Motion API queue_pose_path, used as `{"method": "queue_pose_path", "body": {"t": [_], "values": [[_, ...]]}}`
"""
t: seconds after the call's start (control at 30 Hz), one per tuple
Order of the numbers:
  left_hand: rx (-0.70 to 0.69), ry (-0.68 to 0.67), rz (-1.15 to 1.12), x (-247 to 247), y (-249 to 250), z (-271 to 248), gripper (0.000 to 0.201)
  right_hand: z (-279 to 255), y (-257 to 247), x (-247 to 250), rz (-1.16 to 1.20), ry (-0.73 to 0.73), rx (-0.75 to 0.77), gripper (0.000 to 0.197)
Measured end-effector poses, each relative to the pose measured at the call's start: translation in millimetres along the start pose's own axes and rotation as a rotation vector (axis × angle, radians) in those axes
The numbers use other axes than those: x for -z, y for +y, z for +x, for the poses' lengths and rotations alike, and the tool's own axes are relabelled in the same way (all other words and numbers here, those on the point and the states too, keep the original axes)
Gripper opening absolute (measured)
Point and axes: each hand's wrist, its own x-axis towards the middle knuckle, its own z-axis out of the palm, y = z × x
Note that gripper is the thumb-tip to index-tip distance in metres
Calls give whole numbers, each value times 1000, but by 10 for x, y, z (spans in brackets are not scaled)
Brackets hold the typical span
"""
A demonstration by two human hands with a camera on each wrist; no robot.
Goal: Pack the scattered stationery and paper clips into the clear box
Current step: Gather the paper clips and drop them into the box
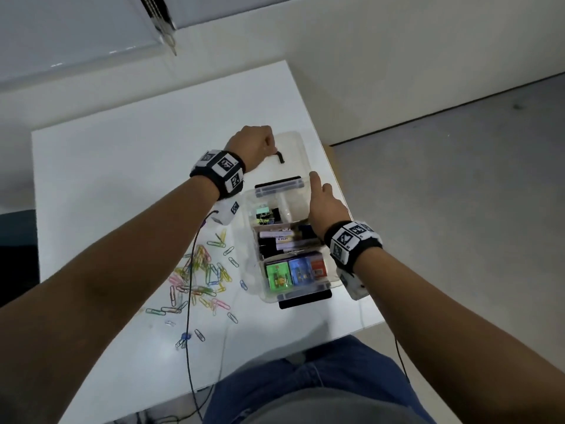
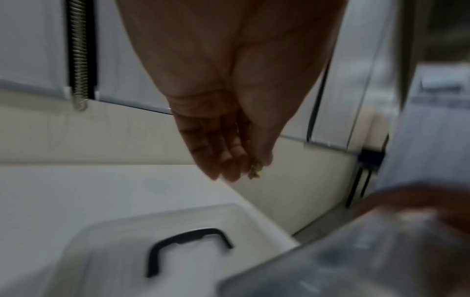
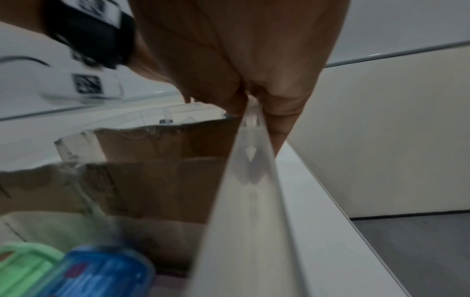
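Paper clips (image 1: 201, 280): scattered in many colours on the white table (image 1: 107, 166), left of the box, nearest the person.
Clear box (image 1: 330, 284): open, near the table's right edge; green, blue and red packs at its near end, pens in the middle, binder clips beyond.
Right hand (image 1: 325, 206): on the box's right wall, which sits clamped between thumb and fingers in the right wrist view.
Lid (image 1: 293, 154): clear, black handle, lying flat beyond the box.
Left hand (image 1: 252, 145): above the lid, fingertips (image 2: 229, 172) pinched together on a small yellowish thing (image 2: 255, 172), too blurred to name.
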Motion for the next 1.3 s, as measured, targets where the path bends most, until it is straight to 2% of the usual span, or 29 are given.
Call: {"method": "queue_pose_path", "body": {"t": [0.07, 0.17, 0.3, 0.37, 0.43, 0.47, 0.57, 0.6, 0.67, 0.73, 0.8, 0.83, 0.9, 0.97, 1.03, 1.1, 1.2, 1.3], "values": [[-20, -61, -44, 44, 25, -368, 7, -16, -14, 16, 12, -11, -2, 84], [-49, -182, 39, -59, 27, -857, 6, -24, -35, 16, -4, -4, -14, 84], [-50, -167, 99, -231, -38, -1114, 3, -18, -35, 49, 56, -33, -16, 79], [-76, -179, 105, -254, -72, -1170, 11, -21, -51, 62, 64, -36, -30, 79], [-123, -149, 93, -218, -118, -1258, 24, -51, -125, 51, 52, 16, -54, 79], [-140, -90, 61, -167, -150, -1319, 24, -76, -184, 40, 36, 76, -44, 78], [-74, 121, -112, -2, -369, -1545, 16, -206, -461, -4, 14, 253, 130, 69], [-9, 139, -143, 17, -498, -1638, 15, -266, -586, -41, 26, 286, 206, 64], [140, 93, -113, -49, -858, -1858, 16, -408, -874, -167, 61, 296, 338, 56], [287, 4, -21, -200, -1250, -2141, 24, -569, -1140, -367, 93, 206, 423, 43], [423, -85, 51, -357, -1599, -2475, 37, -748, -1341, -619, 77, -17, 454, 29], [483, -128, 84, -422, -1744, -2645, 47, -819, -1394, -780, 21, -151, 470, 28], [555, -223, 130, -521, -1975, -2982, 64, -937, -1420, -1136, -190, -403, 518, 37], [507, -335, 115, -635, -2118, -3270, 64, -1017, -1340, -1466, -414, -569, 564, 48], [402, -474, 91, -761, -2109, -3497, 53, -1069, -1211, -1706, -541, -623, 563, 55], [335, -538, 104, -898, -2019, -3626, 47, -1088, -1087, -1845, -560, -611, 567, 62], [296, -474, 85, -1058, -1939, -3646, 42, -1059, -1017, -1950, -534, -574, 575, 66], [289, -405, 53, -1108, -1918, -3573, 31, -999, -1090, -2006, -508, -540, 546, 54]]}}
